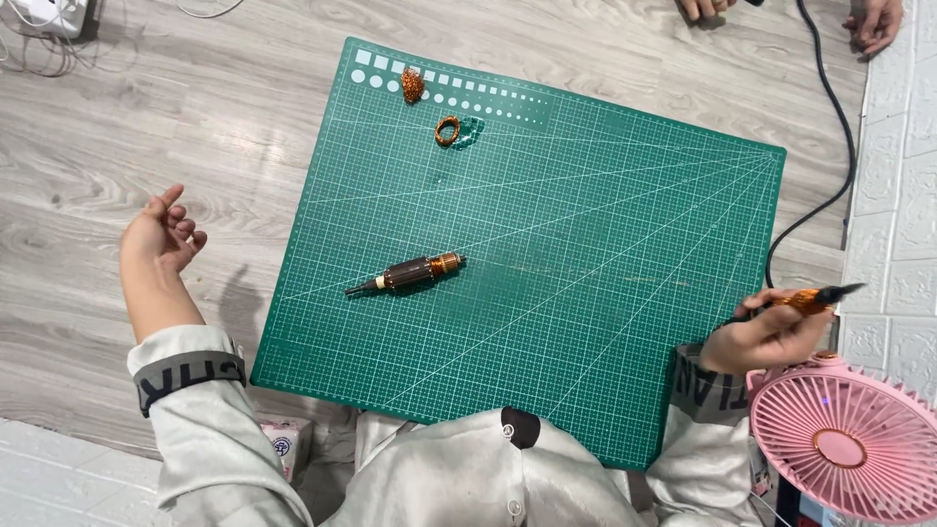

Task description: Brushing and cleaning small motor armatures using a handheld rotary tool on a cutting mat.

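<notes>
Pause between steps: right hand (766,337) grips an orange-and-black pen-like tool (805,299), left hand (161,234) raised empty, fingers loosely curled; motor armature (410,273) lies untouched on green cutting mat (605,195), awaiting pickup.

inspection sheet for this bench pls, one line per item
Surface: green cutting mat on a grey wood-look floor.
Job's things: motor armature lying mid-mat; orange-black pen-like tool.
Clutter: copper wire clump and copper wire loop near the mat's far edge.
Hands: left hand raised off the mat, holding nothing; right hand gripping the tool.
Cables: black cable along the right side; thin white wires top left.
Surroundings: pink fan lower right; another person's hands at the top edge.
</notes>
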